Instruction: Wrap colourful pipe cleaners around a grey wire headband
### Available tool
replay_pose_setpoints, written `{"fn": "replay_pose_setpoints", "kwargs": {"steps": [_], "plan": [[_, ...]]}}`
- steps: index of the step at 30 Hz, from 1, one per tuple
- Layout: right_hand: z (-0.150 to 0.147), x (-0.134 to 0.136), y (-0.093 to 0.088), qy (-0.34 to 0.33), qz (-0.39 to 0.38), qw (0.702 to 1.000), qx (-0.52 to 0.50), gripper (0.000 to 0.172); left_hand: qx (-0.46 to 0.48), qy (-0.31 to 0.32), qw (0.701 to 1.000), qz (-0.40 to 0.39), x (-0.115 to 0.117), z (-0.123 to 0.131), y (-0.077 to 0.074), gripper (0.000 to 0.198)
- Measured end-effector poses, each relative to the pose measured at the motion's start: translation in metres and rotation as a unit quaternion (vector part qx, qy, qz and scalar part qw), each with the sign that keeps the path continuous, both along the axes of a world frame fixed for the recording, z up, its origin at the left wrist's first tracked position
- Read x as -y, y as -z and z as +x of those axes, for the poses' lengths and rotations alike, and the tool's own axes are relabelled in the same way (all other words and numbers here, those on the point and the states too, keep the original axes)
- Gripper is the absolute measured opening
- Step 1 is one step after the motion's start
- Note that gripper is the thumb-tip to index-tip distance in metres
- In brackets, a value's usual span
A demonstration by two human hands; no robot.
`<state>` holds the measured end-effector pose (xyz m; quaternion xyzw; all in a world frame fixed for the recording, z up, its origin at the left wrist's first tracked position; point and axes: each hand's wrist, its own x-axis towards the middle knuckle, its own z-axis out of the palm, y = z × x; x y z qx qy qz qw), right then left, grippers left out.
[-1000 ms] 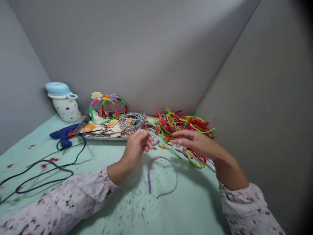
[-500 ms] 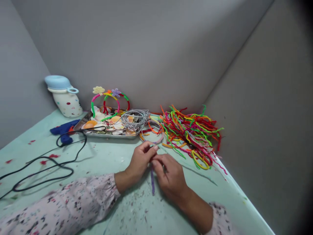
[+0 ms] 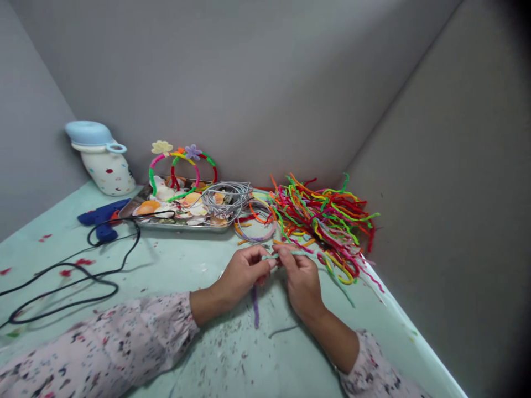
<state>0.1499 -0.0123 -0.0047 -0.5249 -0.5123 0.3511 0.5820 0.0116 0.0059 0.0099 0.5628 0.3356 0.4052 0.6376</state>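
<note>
**Head view: two hands pinch a pale chenille stem over a half-wrapped headband**

From the head camera we see the mint-green tabletop (image 3: 174, 265) first, speckled with small fibre scraps near us and boxed in by grey walls. Far right on it lies the big loose heap of red, green, yellow and pink chenille stems (image 3: 327, 215). Left of that sits the shallow metal tray of painted shells (image 3: 182, 213), with two finished headbands wrapped in bright stems standing in it and a bundle of bare grey wire headbands (image 3: 226, 199) at its right end. Further left we make out a white spotted jug with a pale blue lid (image 3: 103, 160), and a blue glue gun (image 3: 102, 215) whose black cord (image 3: 74, 276) runs off the left edge.

Both sleeves are cut off by the lower frame. Our left hand (image 3: 243, 273) and right hand (image 3: 301, 279) meet near the table's middle, each closed in a fingertip pinch on a thin pale green chenille stem (image 3: 290, 254); its far end blends into the heap. Under the hands lies a grey headband partly wrapped in purple (image 3: 255, 301). Most of it is hidden by the hands, so we cannot tell whether either hand also grips it.
</note>
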Motion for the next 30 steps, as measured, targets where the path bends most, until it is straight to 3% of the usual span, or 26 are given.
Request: {"fn": "replay_pose_setpoints", "kwargs": {"steps": [9, 16, 30], "plan": [[0.0, -0.003, -0.003, 0.029, -0.049, 0.998, 0.032, 0.037, 0.035, 0.051, 0.996, -0.057, -0.007, -0.001, 0.008, 0.023], [0.0, -0.004, -0.004, 0.049, -0.043, 0.997, 0.027, 0.042, 0.093, 0.011, 0.991, -0.097, -0.01, -0.002, 0.015, 0.023], [0.004, -0.006, 0.001, 0.061, -0.059, 0.996, -0.011, 0.046, 0.022, 0.05, 0.995, -0.089, -0.009, 0.001, 0.012, 0.023]]}}
